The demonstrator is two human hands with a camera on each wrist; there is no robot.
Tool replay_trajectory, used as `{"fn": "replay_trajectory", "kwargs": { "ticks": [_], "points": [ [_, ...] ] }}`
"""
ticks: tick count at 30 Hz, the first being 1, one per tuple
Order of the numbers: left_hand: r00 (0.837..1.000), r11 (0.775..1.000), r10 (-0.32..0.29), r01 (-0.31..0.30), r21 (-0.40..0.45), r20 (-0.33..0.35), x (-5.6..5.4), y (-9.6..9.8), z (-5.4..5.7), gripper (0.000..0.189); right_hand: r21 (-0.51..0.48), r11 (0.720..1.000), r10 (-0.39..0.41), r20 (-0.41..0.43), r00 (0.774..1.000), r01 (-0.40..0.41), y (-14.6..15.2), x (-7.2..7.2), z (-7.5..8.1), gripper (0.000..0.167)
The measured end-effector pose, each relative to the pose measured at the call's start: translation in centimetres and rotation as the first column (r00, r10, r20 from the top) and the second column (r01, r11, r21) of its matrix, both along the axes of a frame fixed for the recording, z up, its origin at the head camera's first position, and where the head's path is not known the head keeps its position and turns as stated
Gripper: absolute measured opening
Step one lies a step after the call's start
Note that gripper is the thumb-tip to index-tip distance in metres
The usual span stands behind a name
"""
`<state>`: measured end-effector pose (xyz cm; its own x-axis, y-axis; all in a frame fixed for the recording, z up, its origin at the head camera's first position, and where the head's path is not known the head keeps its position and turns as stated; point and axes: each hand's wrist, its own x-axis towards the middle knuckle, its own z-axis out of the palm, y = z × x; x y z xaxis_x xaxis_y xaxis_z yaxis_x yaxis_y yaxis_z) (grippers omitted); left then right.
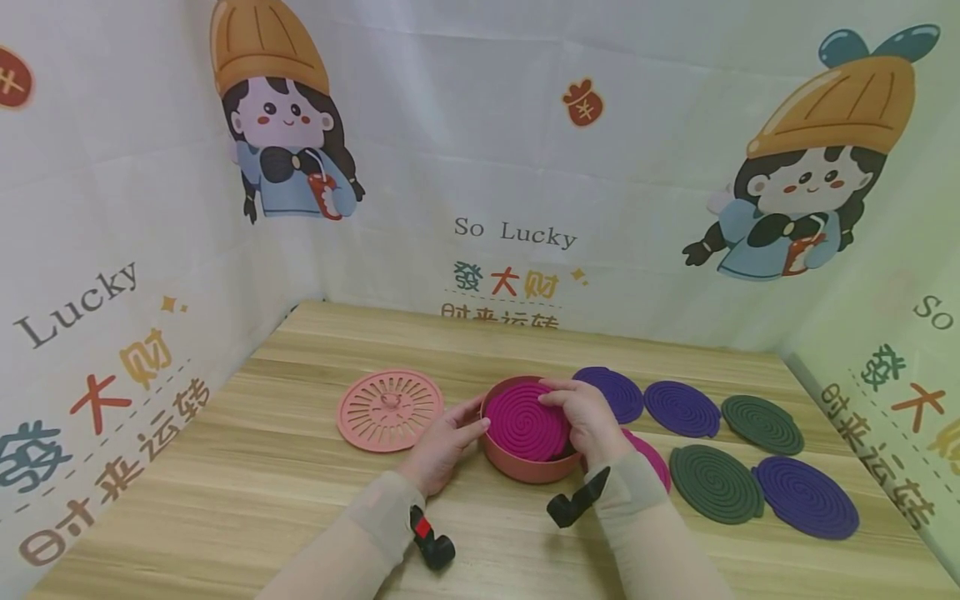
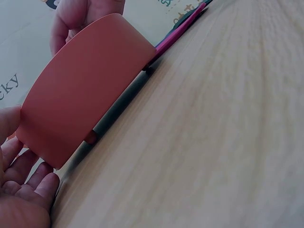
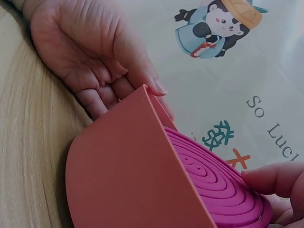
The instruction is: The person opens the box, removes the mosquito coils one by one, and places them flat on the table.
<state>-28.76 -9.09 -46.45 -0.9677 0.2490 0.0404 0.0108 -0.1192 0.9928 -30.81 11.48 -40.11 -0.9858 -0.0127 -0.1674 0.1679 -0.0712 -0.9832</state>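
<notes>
A round coral-red tin (image 1: 528, 469) stands on the wooden table, on short feet in the left wrist view. My left hand (image 1: 447, 442) grips its left side, with the thumb at the rim and the fingers against the wall. Inside the mouth of the tin, a magenta mosquito coil (image 1: 525, 421) lies tilted, its right edge raised. My right hand (image 1: 592, 417) pinches that edge; in the right wrist view the thumb (image 3: 270, 179) presses on the coil's upper face. The tin wall hides the coil's lower part there.
Left of the tin lies a slotted pink lid (image 1: 392, 402) with a small knob. To the right, several coils lie flat: a magenta one (image 1: 651, 462) partly behind my right wrist, purple ones (image 1: 682, 408) and green ones (image 1: 716, 483). A printed cloth (image 1: 397, 167) hangs around the table.
</notes>
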Motion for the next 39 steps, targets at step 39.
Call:
{"fn": "replay_trajectory", "kwargs": {
  "ticks": [39],
  "points": [
    [1.000, 1.000, -0.021, 0.020, 0.022, 0.015, -0.2, -0.2, -0.4, 0.054, -0.098, 0.995, 0.004, -0.031, 1.000, -0.007, 1.7, 0.0, 0.6, 0.044]
  ]
}}
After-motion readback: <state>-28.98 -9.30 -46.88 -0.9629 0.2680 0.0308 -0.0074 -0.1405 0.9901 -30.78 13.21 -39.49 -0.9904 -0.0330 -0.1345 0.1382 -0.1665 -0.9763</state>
